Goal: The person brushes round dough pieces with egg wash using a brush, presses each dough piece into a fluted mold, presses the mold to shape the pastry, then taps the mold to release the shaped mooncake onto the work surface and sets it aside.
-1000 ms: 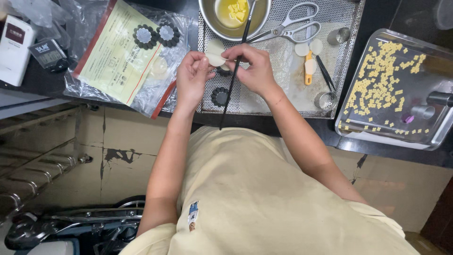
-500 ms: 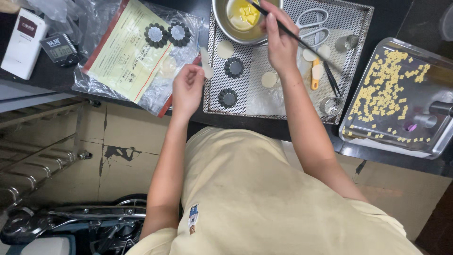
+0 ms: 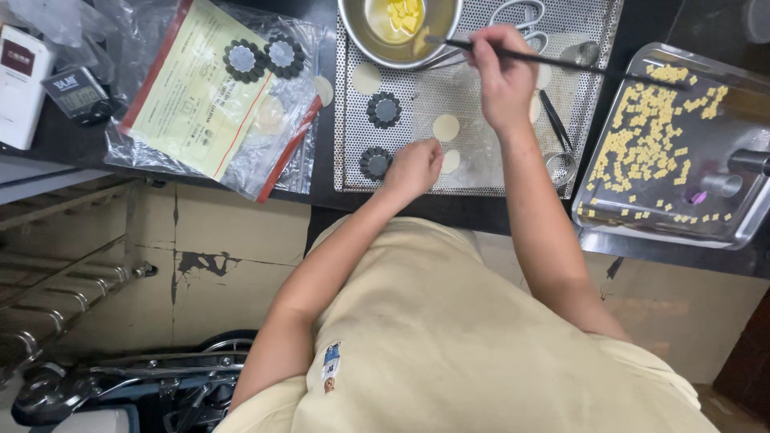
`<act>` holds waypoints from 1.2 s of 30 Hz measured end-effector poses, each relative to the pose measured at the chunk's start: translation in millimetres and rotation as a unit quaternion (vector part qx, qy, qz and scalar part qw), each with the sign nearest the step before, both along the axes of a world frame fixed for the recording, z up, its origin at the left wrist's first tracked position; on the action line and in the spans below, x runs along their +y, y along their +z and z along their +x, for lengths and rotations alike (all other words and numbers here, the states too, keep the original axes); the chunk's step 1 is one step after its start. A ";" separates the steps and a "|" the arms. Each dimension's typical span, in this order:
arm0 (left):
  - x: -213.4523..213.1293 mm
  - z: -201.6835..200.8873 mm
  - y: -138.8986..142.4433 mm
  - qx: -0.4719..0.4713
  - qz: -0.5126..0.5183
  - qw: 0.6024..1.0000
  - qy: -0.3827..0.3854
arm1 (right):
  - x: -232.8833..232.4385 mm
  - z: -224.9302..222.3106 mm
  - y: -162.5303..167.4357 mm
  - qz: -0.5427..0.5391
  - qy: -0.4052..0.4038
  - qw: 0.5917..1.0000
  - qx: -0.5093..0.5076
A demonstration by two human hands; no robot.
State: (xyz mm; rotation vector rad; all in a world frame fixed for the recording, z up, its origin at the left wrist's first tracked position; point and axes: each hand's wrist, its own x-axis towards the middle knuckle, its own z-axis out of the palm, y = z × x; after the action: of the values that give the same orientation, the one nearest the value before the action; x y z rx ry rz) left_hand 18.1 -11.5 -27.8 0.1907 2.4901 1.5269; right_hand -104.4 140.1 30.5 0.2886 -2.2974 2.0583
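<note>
A perforated metal tray (image 3: 353, 160) is spread across the upper middle of the frame, with a steel pan (image 3: 746, 228) of small yellow cubes at the right. A metal bowl (image 3: 365, 40) of yellow liquid is set at the tray's top edge. The right hand (image 3: 504, 76) is closed around a thin black brush (image 3: 561, 62), whose tip is held at the bowl. The left hand (image 3: 413, 168) is rested on the tray, fingers curled, touching a pale dough disc (image 3: 446, 127); whether anything is gripped cannot be told.
</note>
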 end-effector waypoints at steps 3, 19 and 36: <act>-5.3 0.9 -5.9 0.022 -0.042 0.998 0.032 | 45.2 54.9 8.2 0.038 -0.008 0.999 -0.010; -16.0 -9.5 -8.0 -0.009 -0.089 0.995 0.040 | 57.2 146.6 8.5 0.235 0.040 0.970 -0.038; -18.3 -14.3 -5.1 -0.032 -0.104 0.994 0.033 | 47.2 146.1 20.4 0.248 0.047 0.967 0.012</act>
State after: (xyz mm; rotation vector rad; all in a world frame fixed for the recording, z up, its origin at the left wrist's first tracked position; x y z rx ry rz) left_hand 3.9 -29.8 -33.0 0.0254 2.6040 1.2635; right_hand 41.7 187.3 50.9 0.4401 -2.8005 1.4631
